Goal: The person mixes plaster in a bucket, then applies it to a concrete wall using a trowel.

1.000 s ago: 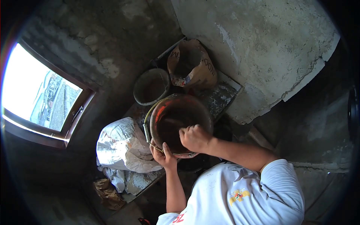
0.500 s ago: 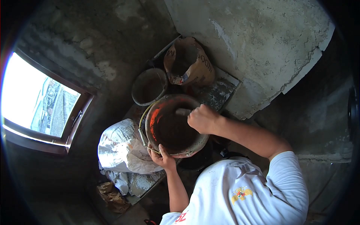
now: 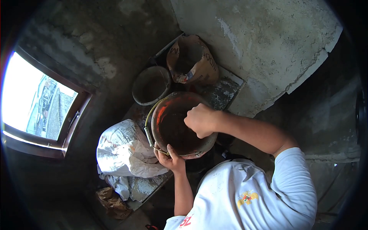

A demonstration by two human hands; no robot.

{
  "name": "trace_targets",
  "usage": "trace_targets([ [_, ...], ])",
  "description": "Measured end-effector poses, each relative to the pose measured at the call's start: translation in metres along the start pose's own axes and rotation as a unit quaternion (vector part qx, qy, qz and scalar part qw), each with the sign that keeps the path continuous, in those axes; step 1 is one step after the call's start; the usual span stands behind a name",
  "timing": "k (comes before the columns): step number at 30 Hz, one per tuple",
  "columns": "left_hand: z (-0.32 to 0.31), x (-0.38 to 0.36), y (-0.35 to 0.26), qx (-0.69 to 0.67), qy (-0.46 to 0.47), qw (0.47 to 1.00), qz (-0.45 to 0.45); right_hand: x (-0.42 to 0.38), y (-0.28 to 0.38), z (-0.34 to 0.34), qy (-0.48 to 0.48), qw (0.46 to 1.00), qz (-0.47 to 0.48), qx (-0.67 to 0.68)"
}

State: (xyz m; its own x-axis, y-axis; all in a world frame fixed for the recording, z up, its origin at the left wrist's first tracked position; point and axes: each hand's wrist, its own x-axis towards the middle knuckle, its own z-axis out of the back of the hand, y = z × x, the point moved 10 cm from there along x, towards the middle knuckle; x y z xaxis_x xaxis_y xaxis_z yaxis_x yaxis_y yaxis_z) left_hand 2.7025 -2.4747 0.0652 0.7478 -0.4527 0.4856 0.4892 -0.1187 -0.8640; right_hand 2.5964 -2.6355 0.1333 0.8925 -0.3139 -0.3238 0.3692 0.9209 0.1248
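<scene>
A round bucket (image 3: 156, 132) with an orange-red patch on its inner wall and a yellow wire handle is tilted toward the camera. My left hand (image 3: 172, 160) grips its lower rim, the thumb over the edge beside the handle's end. Over the bucket's right side, my right hand (image 3: 201, 120) is closed in a fist. What it holds, if anything, is hidden beneath the fingers. The inside of the bucket is dark, and its contents are hard to make out.
A second bucket (image 3: 135, 94) and an open brown paper bag (image 3: 207, 71) stand behind on a board (image 3: 225, 92). A white sack (image 3: 115, 149) lies at the left, with crumpled brown paper (image 3: 113, 203) below. There is a window (image 3: 74, 119) at far left and rough walls around.
My right hand has moved slightly left within the bucket's opening, and the grey tool end seen beside it before is now hidden. My left hand and the bucket have shifted slightly right.
</scene>
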Motion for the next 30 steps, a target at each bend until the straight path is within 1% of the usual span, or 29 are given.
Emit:
trace_targets([
  [1, 0.001, 0.001, -0.001, -0.002, 0.0, 1.0, 0.002, 0.0, -0.007, -0.003, 0.002, 1.0, -0.001, -0.002],
  [3, 0.003, 0.003, 0.004, -0.016, 0.001, 1.0, 0.025, -0.001, -0.03, -0.006, -0.087, 0.979, -0.018, 0.182],
  [4, 0.005, 0.003, 0.007, -0.017, -0.002, 0.999, 0.027, 0.0, -0.035, -0.018, -0.085, 0.98, -0.017, 0.179],
  [6, 0.01, 0.004, 0.013, -0.018, -0.007, 1.0, 0.023, -0.004, -0.049, -0.026, -0.165, 0.941, -0.04, 0.294],
  [7, 0.011, 0.005, 0.014, -0.017, -0.012, 1.0, 0.022, -0.008, -0.055, -0.033, -0.168, 0.927, -0.083, 0.325],
  [8, 0.013, 0.006, 0.017, -0.022, -0.019, 0.999, 0.036, -0.008, -0.051, -0.035, -0.168, 0.927, -0.08, 0.325],
  [10, 0.017, 0.005, 0.022, -0.027, -0.023, 0.998, 0.049, -0.009, -0.055, -0.052, -0.142, 0.913, -0.136, 0.357],
  [12, 0.019, 0.005, 0.031, -0.035, -0.023, 0.997, 0.066, -0.01, -0.055, -0.06, -0.136, 0.921, -0.144, 0.336],
  [13, 0.019, 0.004, 0.032, -0.036, -0.025, 0.997, 0.066, -0.011, -0.052, -0.058, -0.136, 0.94, -0.129, 0.286],
  [14, 0.022, 0.002, 0.041, -0.062, -0.033, 0.993, 0.1, -0.012, -0.046, -0.051, -0.136, 0.956, -0.112, 0.235],
  [15, 0.025, -0.001, 0.05, -0.088, -0.042, 0.986, 0.133, -0.014, -0.043, -0.045, -0.136, 0.956, -0.11, 0.235],
  [16, 0.027, -0.003, 0.055, -0.088, -0.046, 0.986, 0.132, -0.016, -0.039, -0.039, -0.111, 0.973, -0.107, 0.174],
  [17, 0.028, -0.007, 0.064, -0.1, -0.042, 0.982, 0.156, -0.019, -0.034, -0.033, -0.085, 0.984, -0.104, 0.113],
  [18, 0.027, -0.012, 0.073, -0.112, -0.039, 0.976, 0.181, -0.021, -0.03, -0.027, -0.083, 0.985, -0.1, 0.11],
  [20, 0.033, -0.018, 0.082, -0.097, -0.053, 0.974, 0.198, -0.024, -0.012, -0.021, -0.07, 0.995, -0.059, -0.035],
  [21, 0.035, -0.021, 0.087, -0.084, -0.063, 0.971, 0.212, -0.027, -0.011, -0.023, -0.067, 0.996, -0.052, -0.041],
  [23, 0.041, -0.025, 0.094, -0.074, -0.091, 0.972, 0.204, -0.053, -0.002, 0.003, -0.242, 0.963, -0.013, -0.121],
  [24, 0.043, -0.023, 0.094, -0.064, -0.108, 0.973, 0.192, -0.058, -0.004, 0.001, -0.241, 0.962, -0.002, -0.129],
  [25, 0.046, -0.023, 0.096, -0.066, -0.12, 0.971, 0.193, -0.067, -0.01, 0.004, -0.284, 0.953, -0.003, -0.108],
  [26, 0.046, -0.023, 0.095, -0.05, -0.109, 0.975, 0.185, -0.078, -0.016, 0.004, -0.324, 0.942, -0.005, -0.084],
  [27, 0.044, -0.023, 0.093, -0.035, -0.098, 0.978, 0.178, -0.083, -0.024, -0.006, -0.33, 0.94, -0.002, -0.085],
  [28, 0.047, -0.026, 0.094, -0.036, -0.107, 0.977, 0.184, -0.088, -0.024, -0.019, -0.325, 0.941, 0.006, -0.089],
  [30, 0.044, -0.025, 0.092, -0.049, -0.118, 0.975, 0.184, -0.097, -0.044, -0.038, -0.305, 0.949, -0.058, -0.061],
])
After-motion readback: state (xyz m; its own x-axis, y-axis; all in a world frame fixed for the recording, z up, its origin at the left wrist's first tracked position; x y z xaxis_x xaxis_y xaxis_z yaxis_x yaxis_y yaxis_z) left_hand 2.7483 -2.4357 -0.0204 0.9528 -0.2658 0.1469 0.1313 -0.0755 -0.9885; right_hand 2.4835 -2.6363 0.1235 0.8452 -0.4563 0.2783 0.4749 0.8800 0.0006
